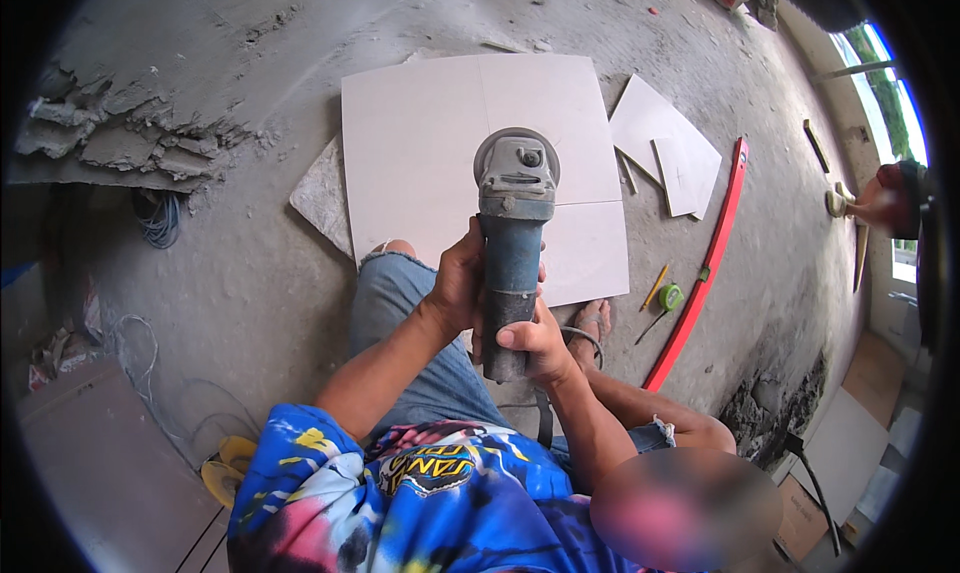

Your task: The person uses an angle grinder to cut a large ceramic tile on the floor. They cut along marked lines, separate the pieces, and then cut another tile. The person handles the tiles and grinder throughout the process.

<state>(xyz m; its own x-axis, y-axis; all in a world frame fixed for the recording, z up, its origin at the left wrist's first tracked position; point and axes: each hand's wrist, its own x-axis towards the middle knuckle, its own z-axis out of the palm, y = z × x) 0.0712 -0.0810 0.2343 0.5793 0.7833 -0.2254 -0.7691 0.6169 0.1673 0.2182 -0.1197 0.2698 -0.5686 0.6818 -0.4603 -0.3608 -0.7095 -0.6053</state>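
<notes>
An angle grinder (pixel 512 248) with a blue-grey body and a round disc at its far end is held in both hands above a large white tile (pixel 420 153). My left hand (pixel 462 278) wraps round the left side of its body. Lower down, my right hand (pixel 537 343) grips the dark rear end, the thumb lying across it. The disc (pixel 500 145) sits over the tile in view; whether it touches cannot be told. A cut or line runs across the tile's right part, right of the grinder. My bent knee in jeans is beside the tile's near edge.
Offcuts of tile (pixel 665 138) lie at the right. Beyond them are a red spirit level (pixel 715 243), a green tape measure (pixel 671 296) and a yellow pencil (pixel 655 287). Broken concrete (pixel 130 143) edges a hole at the left. Another person's leg (pixel 870 205) shows far right.
</notes>
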